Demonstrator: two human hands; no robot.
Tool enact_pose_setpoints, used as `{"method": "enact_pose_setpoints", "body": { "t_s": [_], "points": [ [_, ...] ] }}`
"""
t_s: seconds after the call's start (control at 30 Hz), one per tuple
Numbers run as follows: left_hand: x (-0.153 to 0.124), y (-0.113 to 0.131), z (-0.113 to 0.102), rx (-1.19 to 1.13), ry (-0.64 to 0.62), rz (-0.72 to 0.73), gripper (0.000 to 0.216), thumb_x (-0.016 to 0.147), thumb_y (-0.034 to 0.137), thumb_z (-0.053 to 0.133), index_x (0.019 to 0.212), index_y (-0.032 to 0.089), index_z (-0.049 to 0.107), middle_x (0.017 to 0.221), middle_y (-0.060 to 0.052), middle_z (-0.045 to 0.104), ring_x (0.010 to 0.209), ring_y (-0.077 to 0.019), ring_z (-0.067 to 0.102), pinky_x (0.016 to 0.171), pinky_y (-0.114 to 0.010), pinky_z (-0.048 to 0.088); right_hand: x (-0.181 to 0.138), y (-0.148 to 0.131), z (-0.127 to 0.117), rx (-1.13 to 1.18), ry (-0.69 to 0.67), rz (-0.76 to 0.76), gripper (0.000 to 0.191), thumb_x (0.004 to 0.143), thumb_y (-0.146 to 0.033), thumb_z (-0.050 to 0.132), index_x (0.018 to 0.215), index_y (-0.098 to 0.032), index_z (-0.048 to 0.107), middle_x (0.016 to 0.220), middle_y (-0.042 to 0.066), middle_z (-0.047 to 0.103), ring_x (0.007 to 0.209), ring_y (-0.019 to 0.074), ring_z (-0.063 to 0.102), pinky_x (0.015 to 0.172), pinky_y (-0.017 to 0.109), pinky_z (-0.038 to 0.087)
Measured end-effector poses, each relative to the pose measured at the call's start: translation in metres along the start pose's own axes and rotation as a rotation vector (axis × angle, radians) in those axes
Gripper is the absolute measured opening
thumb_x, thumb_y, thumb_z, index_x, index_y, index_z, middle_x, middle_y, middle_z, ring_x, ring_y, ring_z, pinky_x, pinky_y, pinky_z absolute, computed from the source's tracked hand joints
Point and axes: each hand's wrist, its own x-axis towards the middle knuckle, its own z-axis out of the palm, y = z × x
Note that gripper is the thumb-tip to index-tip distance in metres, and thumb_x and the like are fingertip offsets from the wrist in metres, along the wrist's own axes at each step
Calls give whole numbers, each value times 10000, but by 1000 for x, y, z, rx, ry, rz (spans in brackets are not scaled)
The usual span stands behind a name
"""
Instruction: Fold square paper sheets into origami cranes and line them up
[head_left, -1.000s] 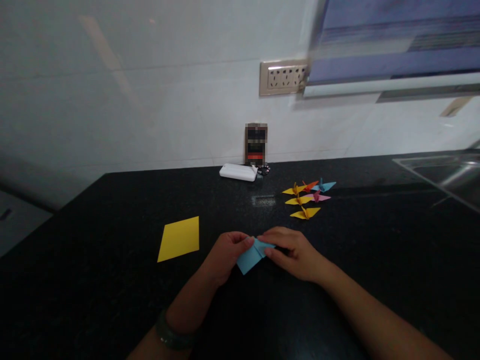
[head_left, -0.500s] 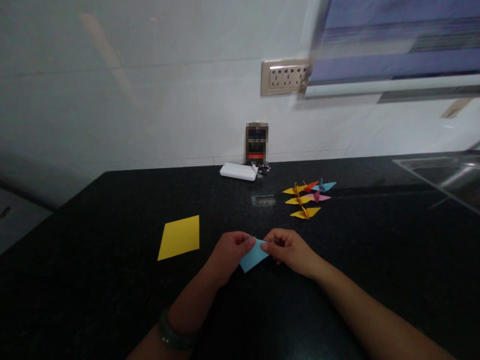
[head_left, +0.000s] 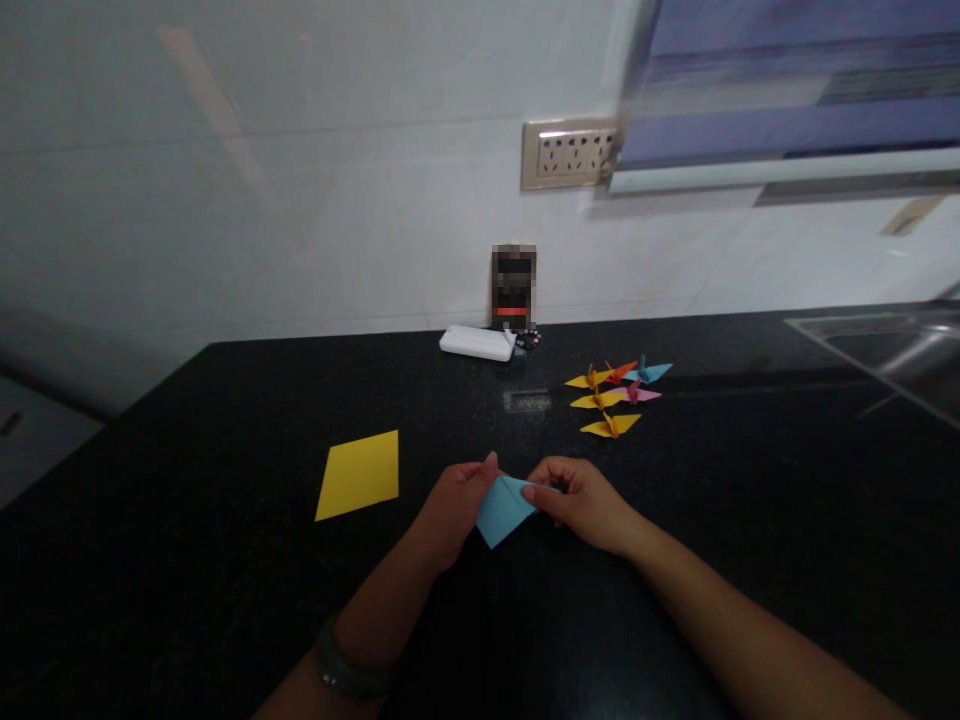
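Observation:
A folded piece of light blue origami paper (head_left: 502, 515) is between my two hands, just above the dark counter, one corner pointing down toward me. My left hand (head_left: 459, 505) holds its left side, with the thumb raised along the upper edge. On the right side, my right hand (head_left: 577, 500) pinches the paper between thumb and curled fingers. A crease line shows near the top of the paper. Left of my hands lies a flat yellow paper sheet (head_left: 360, 475). Beyond my right hand sit several folded paper cranes (head_left: 611, 425) in yellow, orange, pink and blue.
A white oblong device (head_left: 477, 343) lies by the wall, next to a small beaded strap (head_left: 529, 339). Behind it a pixelated dark upright object (head_left: 514, 285) leans on the wall. The black counter (head_left: 225, 420) has a metal sink (head_left: 900, 350) at right. A socket panel (head_left: 574, 155) is above.
My left thumb has lifted off the blue paper's face and moved slightly up and left, so more of the paper shows. My right hand keeps its pinch in nearly the same place.

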Motion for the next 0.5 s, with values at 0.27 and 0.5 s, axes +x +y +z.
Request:
{"method": "enact_pose_setpoints", "body": {
  "t_s": [0.27, 0.5],
  "points": [
    [-3, 1, 0, 215, 34, 129, 265, 609, 380, 649, 702, 132, 626, 610, 6, 570, 547, -108, 486, 516, -224, 364, -1, 2, 1, -54, 29, -67, 191, 727, -332, 579, 698, -143, 586, 576, -21, 515, 503, 74, 425, 444, 186, 319],
    [-3, -1, 2, 270, 77, 136, 230, 634, 361, 615, 662, 133, 630, 567, 6, 566, 504, -108, 480, 485, -224, 351, -2, -1, 1, -53, 24, -87, 150, 722, -285, 584, 683, -140, 579, 555, -35, 481, 499, 68, 401, 447, 183, 302]
  ]
}}
